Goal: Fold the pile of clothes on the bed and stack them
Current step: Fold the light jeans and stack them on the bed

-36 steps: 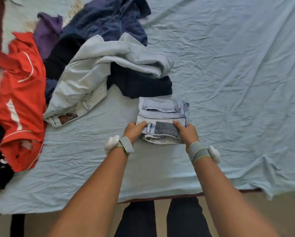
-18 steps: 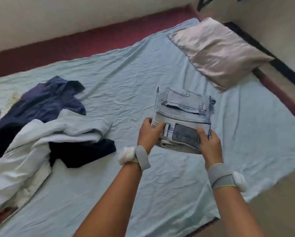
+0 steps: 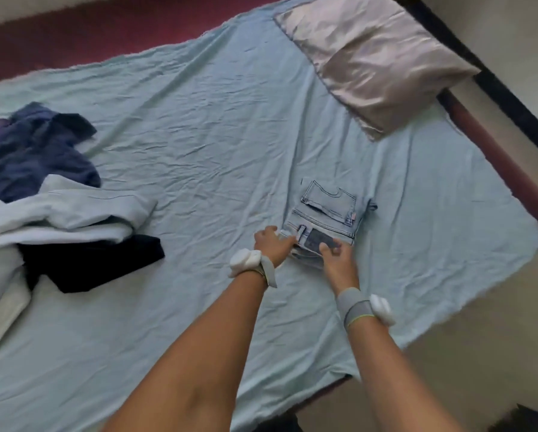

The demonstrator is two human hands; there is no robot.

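A: What differs from half a second ago?
B: The folded jeans [image 3: 325, 221], then held above the bed [image 3: 199, 145], now lie on its sheet, below the pillow [image 3: 373, 57].
A: And the hands?
B: Left hand [image 3: 272, 244] and right hand [image 3: 337, 255] both grip the near edge (thumbs on top).
A: The unfolded pile [image 3: 52, 207]?
B: Well apart, at the left; it lies on the sheet.

Pale matt denim jeans [image 3: 326, 216] – creased cotton sheet [image 3: 199, 145] – glossy satin pillow [image 3: 373, 54].
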